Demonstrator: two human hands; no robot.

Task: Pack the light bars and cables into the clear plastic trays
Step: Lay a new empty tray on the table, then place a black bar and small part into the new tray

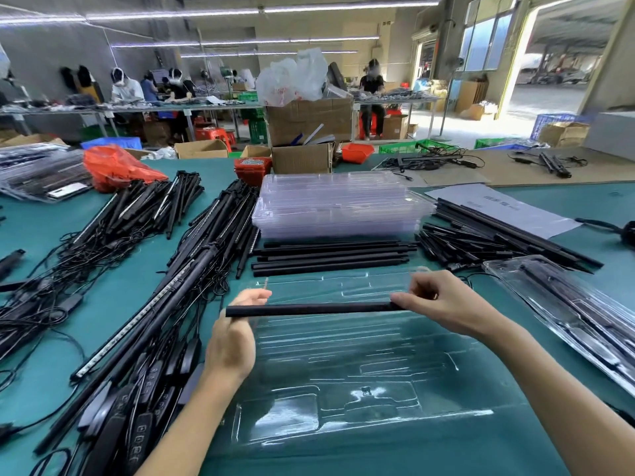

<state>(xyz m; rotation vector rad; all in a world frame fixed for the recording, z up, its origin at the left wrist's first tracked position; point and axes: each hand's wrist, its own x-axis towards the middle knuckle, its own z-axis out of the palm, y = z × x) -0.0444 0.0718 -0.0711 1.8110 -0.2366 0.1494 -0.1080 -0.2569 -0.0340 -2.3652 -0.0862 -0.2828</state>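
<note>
A clear plastic tray (pixel 360 372) lies open on the green table in front of me. Above its far half I hold a black bar (pixel 309 309) level, crosswise. My left hand (pixel 232 338) grips its left end and my right hand (pixel 443 304) pinches its right end. A row of several black bars (pixel 330 257) lies just beyond the tray. Light bars with cables and controllers (pixel 165 304) are heaped to the left.
A stack of empty clear trays (pixel 340 207) stands behind the bars. A packed tray (pixel 577 310) lies at the right, with more black bars (pixel 498 235) beside it. Cardboard boxes, red bins and a red bag line the far edge. People work at distant tables.
</note>
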